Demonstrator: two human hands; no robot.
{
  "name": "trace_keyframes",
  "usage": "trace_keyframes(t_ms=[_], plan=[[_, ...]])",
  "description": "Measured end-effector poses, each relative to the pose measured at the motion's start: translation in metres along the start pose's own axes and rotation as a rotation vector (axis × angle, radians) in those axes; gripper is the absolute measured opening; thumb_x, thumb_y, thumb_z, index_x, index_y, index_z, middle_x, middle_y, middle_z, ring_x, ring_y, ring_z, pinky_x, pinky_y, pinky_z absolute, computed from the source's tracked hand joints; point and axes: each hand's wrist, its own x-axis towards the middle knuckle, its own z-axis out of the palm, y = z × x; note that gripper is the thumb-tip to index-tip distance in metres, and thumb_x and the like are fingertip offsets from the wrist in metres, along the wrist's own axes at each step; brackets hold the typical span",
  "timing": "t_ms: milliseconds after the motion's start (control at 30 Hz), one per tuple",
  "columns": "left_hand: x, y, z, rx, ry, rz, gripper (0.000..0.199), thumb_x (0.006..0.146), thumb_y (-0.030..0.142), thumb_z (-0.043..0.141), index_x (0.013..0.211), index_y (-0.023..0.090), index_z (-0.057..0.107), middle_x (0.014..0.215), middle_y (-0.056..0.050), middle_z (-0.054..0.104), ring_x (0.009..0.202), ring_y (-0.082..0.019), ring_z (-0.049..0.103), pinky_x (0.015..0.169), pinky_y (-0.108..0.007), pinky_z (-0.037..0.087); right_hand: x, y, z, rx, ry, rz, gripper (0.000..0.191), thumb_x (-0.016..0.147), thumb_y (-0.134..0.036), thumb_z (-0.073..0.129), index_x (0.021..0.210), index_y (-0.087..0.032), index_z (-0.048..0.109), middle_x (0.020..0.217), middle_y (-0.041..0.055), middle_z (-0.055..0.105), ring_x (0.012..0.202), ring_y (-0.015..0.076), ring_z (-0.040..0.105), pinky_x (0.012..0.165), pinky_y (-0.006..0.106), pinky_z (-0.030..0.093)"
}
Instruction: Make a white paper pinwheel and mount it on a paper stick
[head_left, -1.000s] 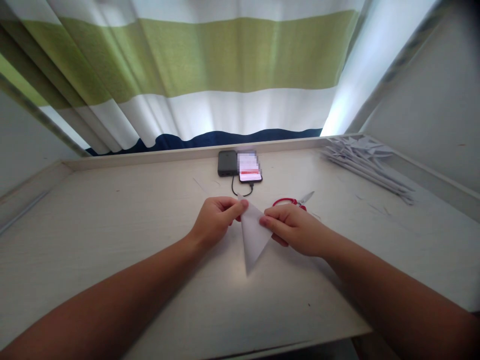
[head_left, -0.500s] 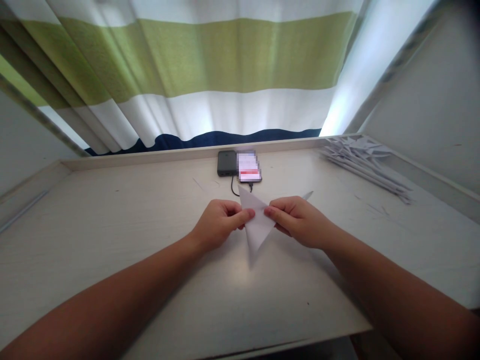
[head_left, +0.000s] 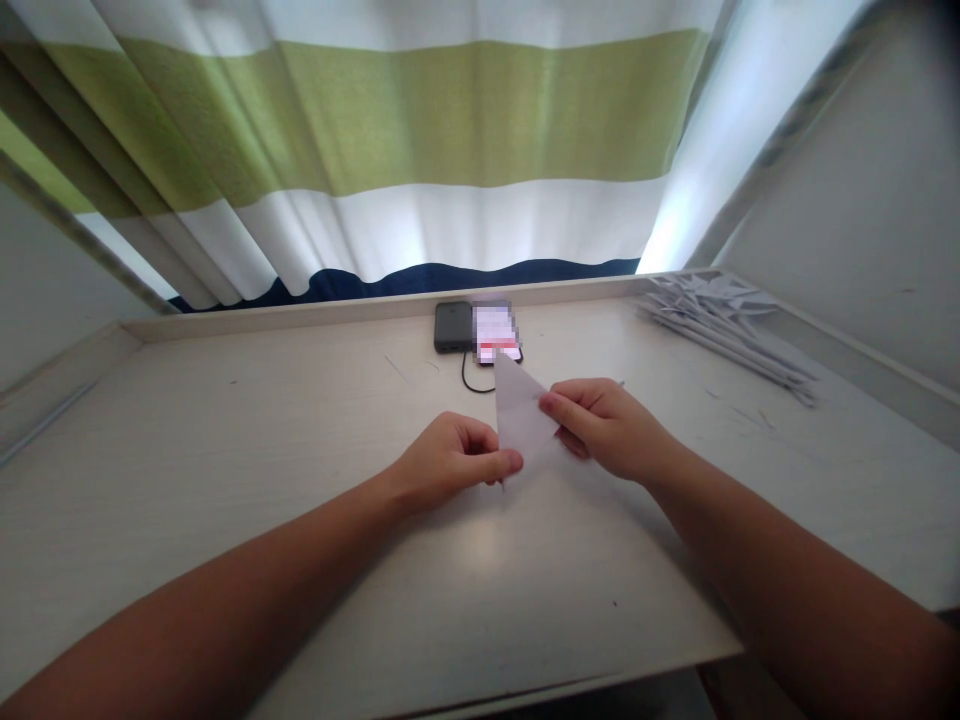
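Observation:
A small folded white paper point(head_left: 520, 410), roughly triangular with a point at the top, is held above the desk. My left hand point(head_left: 450, 462) pinches its lower left part, thumb on top. The fingers of my right hand point(head_left: 604, 425) are closed on its right edge, with the thumb on the front face. Part of the paper's lower end is hidden by my left thumb. The paper's tip overlaps the lower edge of a lit phone point(head_left: 495, 328).
A black power bank point(head_left: 453, 328) lies beside the phone, with a dark cable point(head_left: 469, 378) below. Folded paper strips point(head_left: 727, 325) are piled at the back right of the white desk point(head_left: 300, 400). A thin pale rod point(head_left: 45, 425) lies far left. Curtains point(head_left: 450, 120) hang behind.
The paper has moved up and slightly right and has turned a little. My left hand has slid down toward its lower end, while my right hand has moved slightly up and right.

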Motion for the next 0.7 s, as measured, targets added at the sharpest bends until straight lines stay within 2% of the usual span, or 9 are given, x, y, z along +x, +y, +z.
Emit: trace_keyframes(t_ms=[233, 567, 700], plan=[[-0.0001, -0.0018, -0.0011, -0.051, -0.101, -0.071, 0.022, 0.065, 0.030, 0.077, 0.063, 0.013, 0.063, 0.065, -0.002, 0.065, 0.060, -0.011, 0.056, 0.057, -0.023, 0.039, -0.0011, -0.0006, -0.0056, -0.068, 0.080, -0.044, 0.041, 0.089, -0.041, 0.049, 0.056, -0.017, 0.049, 0.049, -0.0046, 0.044, 0.046, 0.0074, 0.038, 0.044, 0.022, 0.028], [-0.0031, 0.0056, 0.0018, -0.100, -0.089, -0.109, 0.022, 0.064, 0.028, 0.077, 0.060, 0.014, 0.060, 0.054, 0.004, 0.056, 0.049, -0.007, 0.047, 0.048, -0.020, 0.031, -0.0026, -0.0029, -0.0051, -0.055, 0.109, -0.048, 0.040, 0.089, -0.040, 0.048, 0.057, -0.017, 0.050, 0.049, -0.0035, 0.045, 0.046, 0.0081, 0.038, 0.044, 0.022, 0.028], [-0.0030, 0.0047, 0.0014, -0.169, -0.100, -0.110, 0.021, 0.059, 0.024, 0.080, 0.062, 0.014, 0.062, 0.057, 0.003, 0.059, 0.051, -0.007, 0.050, 0.050, -0.020, 0.035, -0.0025, -0.0013, -0.0058, -0.020, 0.122, 0.000, 0.041, 0.089, -0.042, 0.048, 0.057, -0.017, 0.049, 0.046, -0.0035, 0.044, 0.042, 0.0082, 0.037, 0.041, 0.023, 0.026]])
